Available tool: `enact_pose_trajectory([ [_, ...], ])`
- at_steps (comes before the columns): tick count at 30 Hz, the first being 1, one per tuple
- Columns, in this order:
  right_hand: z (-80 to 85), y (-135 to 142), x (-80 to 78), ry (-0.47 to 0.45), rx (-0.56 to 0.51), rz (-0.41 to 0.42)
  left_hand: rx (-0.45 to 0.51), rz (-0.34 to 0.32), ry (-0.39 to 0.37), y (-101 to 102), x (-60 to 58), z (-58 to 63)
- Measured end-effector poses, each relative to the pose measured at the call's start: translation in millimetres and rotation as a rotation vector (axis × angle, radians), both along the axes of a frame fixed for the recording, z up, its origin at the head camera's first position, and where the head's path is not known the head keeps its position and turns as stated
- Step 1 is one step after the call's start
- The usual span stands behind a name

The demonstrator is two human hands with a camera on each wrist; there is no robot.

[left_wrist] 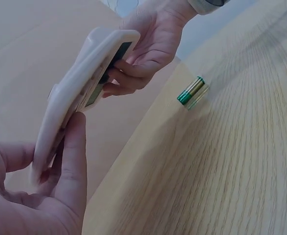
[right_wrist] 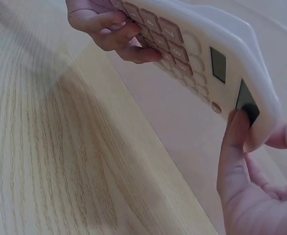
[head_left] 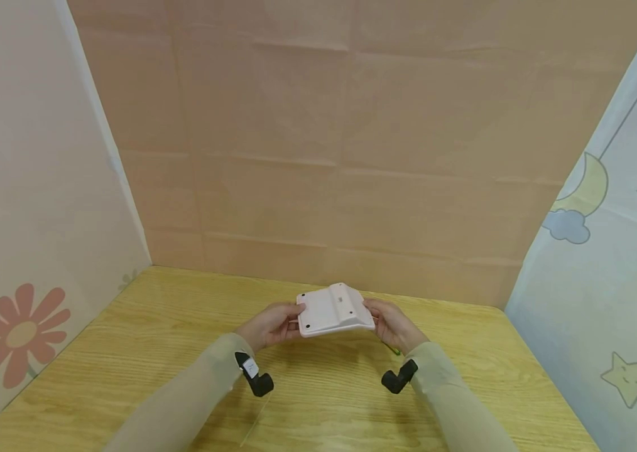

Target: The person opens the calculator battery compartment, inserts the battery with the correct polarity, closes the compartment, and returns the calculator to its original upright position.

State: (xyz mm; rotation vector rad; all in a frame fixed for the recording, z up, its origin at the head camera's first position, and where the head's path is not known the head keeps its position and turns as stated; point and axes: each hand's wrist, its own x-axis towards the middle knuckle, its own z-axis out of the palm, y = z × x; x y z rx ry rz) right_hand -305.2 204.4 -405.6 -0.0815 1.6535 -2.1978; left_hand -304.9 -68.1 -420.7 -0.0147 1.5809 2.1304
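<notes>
A pale pink calculator [head_left: 321, 312] is held above the table, its back with the raised wedge and small dark feet facing up. Its keys and dark display strips [right_wrist: 218, 65] face downward, as the right wrist view shows. My left hand [head_left: 275, 323] grips the keypad end, thumb on the back and fingers under the keys. At the display end, my right hand [head_left: 392, 323] pinches the body, one fingertip against the dark panel. A green and gold battery [left_wrist: 191, 91] lies on the table below, partly behind my right hand in the head view.
The wooden table [head_left: 318, 402] runs back to a brown papered wall [head_left: 318, 157]. Printed white panels stand on both sides, with a flower [head_left: 21, 334] at left and a star [head_left: 632, 380] at right. Black wrist cameras [head_left: 254, 375] sit on both sleeves.
</notes>
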Motion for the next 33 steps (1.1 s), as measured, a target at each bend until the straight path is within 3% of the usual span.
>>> enact_pose_trajectory([
  [10, -1.3, -1.7, -1.3, -0.023, 0.056, -0.019, 0.035, 0.076, 0.035, 4.3, -3.2, -3.8],
  [19, -5.1, -2.4, -0.6, -0.043, 0.11, -0.044, -0.027, 0.107, 0.05, 3.8, -7.1, -5.4],
  [33, -7.7, -0.1, 4.1, -0.048, 0.152, 0.033, -0.118, 0.132, 0.04, 1.1, -12.3, -8.3],
])
